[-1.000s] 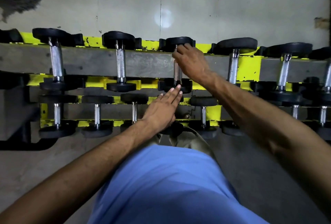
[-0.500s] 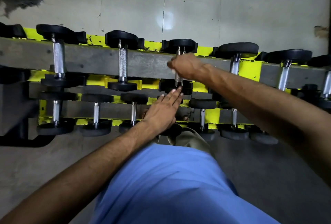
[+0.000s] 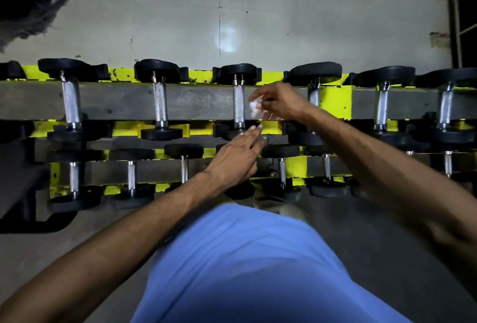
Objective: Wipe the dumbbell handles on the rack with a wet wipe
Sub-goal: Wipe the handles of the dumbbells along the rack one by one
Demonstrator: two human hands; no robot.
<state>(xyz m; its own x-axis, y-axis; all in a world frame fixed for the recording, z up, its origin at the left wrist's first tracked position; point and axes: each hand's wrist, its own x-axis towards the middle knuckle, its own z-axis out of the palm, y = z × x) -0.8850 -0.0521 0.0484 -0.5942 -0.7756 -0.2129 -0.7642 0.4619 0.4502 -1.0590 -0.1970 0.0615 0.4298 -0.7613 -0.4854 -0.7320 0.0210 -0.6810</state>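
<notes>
The right hand (image 3: pixel 281 103) pinches the wet wipe (image 3: pixel 254 110) just right of the middle dumbbell handle (image 3: pixel 238 106), which runs front-to-back; the left hand (image 3: pixel 236 161), straight-fingered, sits nearer the body.

Grey tiled surface (image 3: pixel 167 13) at top, with a bright glare spot (image 3: pixel 227 39) on it. Dark frayed mass (image 3: pixel 23 5) top left. Blue shirt (image 3: pixel 245 271) lower centre. Dark frame (image 3: pixel 454 13) at right edge.

I've one feed only: the wide-angle head camera looks steeply down over the wearer's shirt (image 3: pixel 245 271) at 6 o'clock onto the rack (image 3: pixel 196 104), close, running 9 to 3 o'clock, floor (image 3: pixel 309 13) beyond at 12 o'clock
</notes>
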